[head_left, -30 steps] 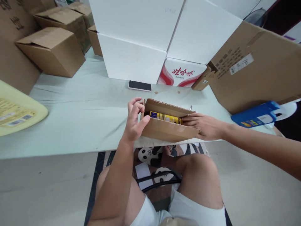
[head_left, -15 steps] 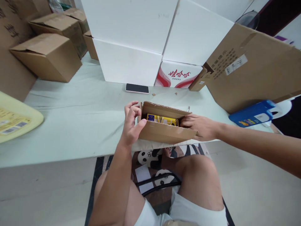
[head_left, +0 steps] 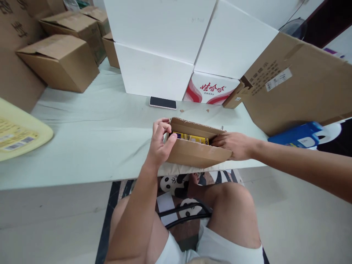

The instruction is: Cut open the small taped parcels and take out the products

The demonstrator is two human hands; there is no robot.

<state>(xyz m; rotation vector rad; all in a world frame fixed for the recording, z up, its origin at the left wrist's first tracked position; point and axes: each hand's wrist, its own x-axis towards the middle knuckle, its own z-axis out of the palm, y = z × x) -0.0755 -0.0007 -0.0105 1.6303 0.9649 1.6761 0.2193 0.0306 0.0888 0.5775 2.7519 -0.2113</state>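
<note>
A small open cardboard box [head_left: 198,154] sits at the near edge of the covered table, its long side flaps standing up. Inside lies a yellow packet [head_left: 192,138] with dark lettering, partly hidden by the near flap. My left hand [head_left: 162,141] grips the box's left end, thumb on the near side and curled fingers over the end flap. At the right end, my right hand [head_left: 232,145] holds the box with its fingers bent down inside; the fingertips are out of sight.
A phone [head_left: 163,103] lies behind the box, before stacked white boxes [head_left: 156,71]. Brown cartons [head_left: 59,62] stand at left, near a yellow bottle [head_left: 23,134]. A blue bottle [head_left: 295,135] lies at right by a large carton [head_left: 299,79].
My left hand has closed in over the left end flap, its thumb now over the near edge. The yellow packet shows less. The whole view has shifted slightly.
</note>
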